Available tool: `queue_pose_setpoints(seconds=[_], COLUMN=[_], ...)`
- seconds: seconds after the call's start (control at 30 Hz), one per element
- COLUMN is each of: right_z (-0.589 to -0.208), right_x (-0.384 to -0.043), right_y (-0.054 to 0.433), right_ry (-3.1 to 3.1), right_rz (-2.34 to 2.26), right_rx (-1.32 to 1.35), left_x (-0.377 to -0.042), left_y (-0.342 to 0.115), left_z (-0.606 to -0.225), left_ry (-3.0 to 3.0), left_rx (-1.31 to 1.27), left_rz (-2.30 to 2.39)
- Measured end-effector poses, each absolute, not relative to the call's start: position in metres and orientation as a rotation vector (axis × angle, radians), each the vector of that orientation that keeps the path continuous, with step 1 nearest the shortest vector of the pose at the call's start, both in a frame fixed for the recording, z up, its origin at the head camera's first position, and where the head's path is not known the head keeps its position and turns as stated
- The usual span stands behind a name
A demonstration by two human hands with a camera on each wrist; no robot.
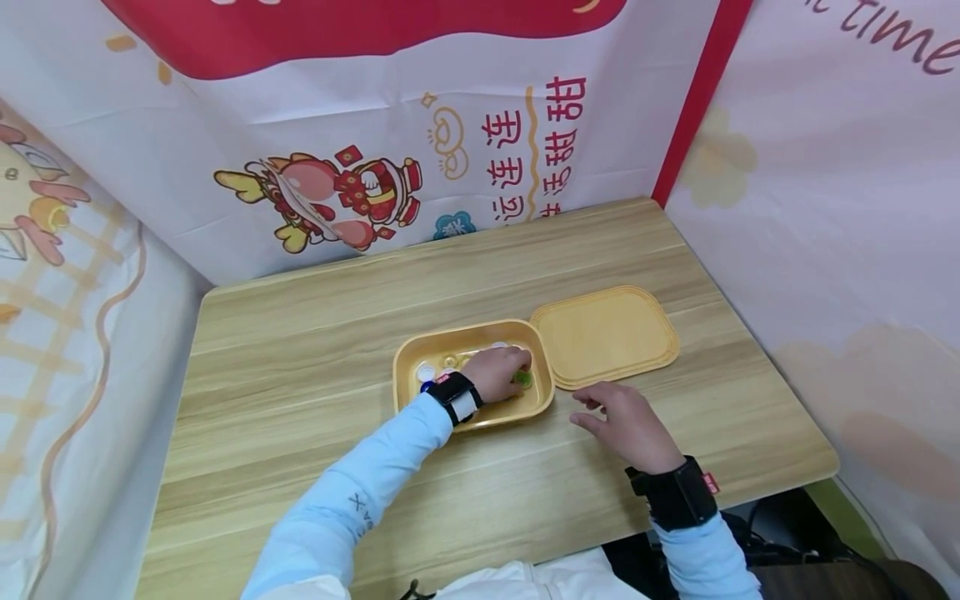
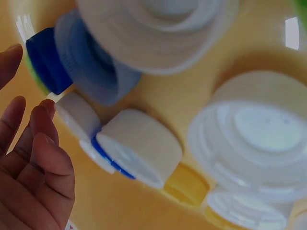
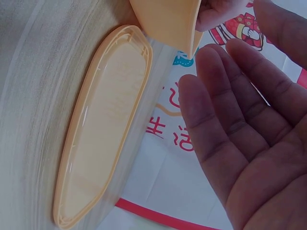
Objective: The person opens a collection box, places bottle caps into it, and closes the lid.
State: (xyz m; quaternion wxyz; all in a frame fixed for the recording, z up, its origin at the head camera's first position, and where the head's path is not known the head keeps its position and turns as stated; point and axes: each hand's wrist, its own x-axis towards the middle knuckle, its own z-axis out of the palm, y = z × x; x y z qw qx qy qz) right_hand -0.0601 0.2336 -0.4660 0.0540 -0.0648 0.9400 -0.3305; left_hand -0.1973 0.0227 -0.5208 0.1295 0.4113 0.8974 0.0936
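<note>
My left hand [image 1: 497,373] reaches down into a yellow-orange plastic box [image 1: 400,379] of bottle caps. In the left wrist view the fingers [image 2: 45,158] are loosely bent, with a gap to the thumb and nothing visible between them. Their tips come right up to a white cap [image 2: 79,115] and a dark blue cap [image 2: 48,60]. A green cap [image 1: 522,379] shows beside this hand in the head view. My right hand [image 1: 626,425] hovers near the box's right end with relaxed, slightly bent fingers and holds nothing.
The box's matching flat lid [image 1: 607,336] lies on the wooden table [image 1: 300,358], against the right end of the box. Larger white caps [image 2: 254,129] and a yellow cap [image 2: 186,186] lie in the box. A printed cloth [image 1: 322,108] hangs behind the table.
</note>
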Motion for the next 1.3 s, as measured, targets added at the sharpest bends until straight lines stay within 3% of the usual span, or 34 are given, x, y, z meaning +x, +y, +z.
queue_pose_setpoints(seconds=[0.67, 1.3], right_z=[-0.459, -0.469], right_x=[-0.066, -0.099], right_y=[0.226, 0.243], right_ry=[2.869, 2.887], right_rz=[-0.987, -0.925], right_rx=[-0.254, -0.338], left_x=[-0.163, -0.100], left_y=[-0.041, -0.112], left_z=[-0.463, -0.454], left_ry=[2.792, 3.027], left_rx=[1.007, 0.702], left_rz=[0.620, 0.833])
